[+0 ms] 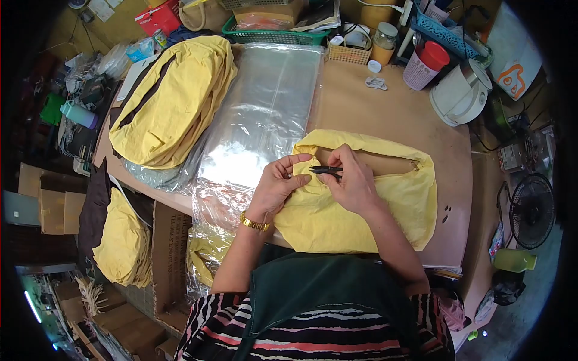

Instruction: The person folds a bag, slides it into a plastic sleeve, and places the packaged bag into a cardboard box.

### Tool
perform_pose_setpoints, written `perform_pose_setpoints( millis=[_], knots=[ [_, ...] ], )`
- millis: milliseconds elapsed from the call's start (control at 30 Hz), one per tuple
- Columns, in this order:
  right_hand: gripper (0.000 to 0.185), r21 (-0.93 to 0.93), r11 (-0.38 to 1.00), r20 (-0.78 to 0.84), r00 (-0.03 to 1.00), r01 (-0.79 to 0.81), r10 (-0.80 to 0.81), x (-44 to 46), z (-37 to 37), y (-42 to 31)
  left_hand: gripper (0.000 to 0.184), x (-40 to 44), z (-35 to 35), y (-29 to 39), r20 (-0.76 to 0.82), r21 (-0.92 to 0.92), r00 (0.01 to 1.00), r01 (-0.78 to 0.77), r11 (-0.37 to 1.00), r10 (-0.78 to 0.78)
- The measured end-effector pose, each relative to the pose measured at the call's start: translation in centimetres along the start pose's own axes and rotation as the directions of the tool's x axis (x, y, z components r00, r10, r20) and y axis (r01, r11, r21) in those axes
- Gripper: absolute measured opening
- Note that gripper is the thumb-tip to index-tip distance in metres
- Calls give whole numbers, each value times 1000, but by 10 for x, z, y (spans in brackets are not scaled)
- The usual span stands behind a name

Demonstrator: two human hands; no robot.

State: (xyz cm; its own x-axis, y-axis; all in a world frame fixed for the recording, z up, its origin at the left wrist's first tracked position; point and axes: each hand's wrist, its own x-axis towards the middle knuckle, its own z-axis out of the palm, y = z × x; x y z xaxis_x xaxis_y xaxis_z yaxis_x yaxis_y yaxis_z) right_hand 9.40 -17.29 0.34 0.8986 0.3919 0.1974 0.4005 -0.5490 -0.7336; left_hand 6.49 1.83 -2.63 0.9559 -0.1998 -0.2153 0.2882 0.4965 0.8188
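A yellow cloth bag (337, 216) with a loop strap lies flat on the table in front of me. My left hand (282, 180), with a gold watch (254, 221) on its wrist, pinches the bag's fabric at the left end of the strap. My right hand (352, 180) is closed around small black thread snips (325, 171). Their tips point left, close to the fabric between my left thumb and forefinger. Whether the blades touch a thread is too small to tell.
A stack of yellow bags (180, 102) lies at the back left, beside a pile of clear plastic sleeves (265, 102). A kettle (462, 93), a pink cup (418, 71) and a jar (384, 43) stand at the back right. More yellow cloth (120, 240) hangs at the left.
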Motion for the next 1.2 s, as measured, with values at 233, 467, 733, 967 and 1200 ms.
perform_pose_setpoints(
  millis=[233, 467, 733, 967, 1200],
  knots=[
    [31, 713, 701, -86, 987, -32, 133, 3, 20, 13, 45, -5, 8, 5, 4, 99, 999, -43, 994, 43],
    [7, 258, 947, -251, 960, 192, -126, 7, 20, 10, 61, -14, 19, 8, 41, 331, 990, -141, 933, 135],
    [17, 88, 993, -419, 901, -80, 110, 9, -37, 43, 71, -14, 18, 8, -50, 578, 951, -221, 786, 304],
    [37, -404, 863, -436, 893, -303, 110, -15, -127, 98, 58, -4, 45, 28, 202, 978, 643, -173, -117, 739],
    [20, -511, 777, -291, 925, -368, 246, -3, -125, 129, 28, 100, 129, -64, 507, 824, 847, -531, 198, 160]
  ],
)
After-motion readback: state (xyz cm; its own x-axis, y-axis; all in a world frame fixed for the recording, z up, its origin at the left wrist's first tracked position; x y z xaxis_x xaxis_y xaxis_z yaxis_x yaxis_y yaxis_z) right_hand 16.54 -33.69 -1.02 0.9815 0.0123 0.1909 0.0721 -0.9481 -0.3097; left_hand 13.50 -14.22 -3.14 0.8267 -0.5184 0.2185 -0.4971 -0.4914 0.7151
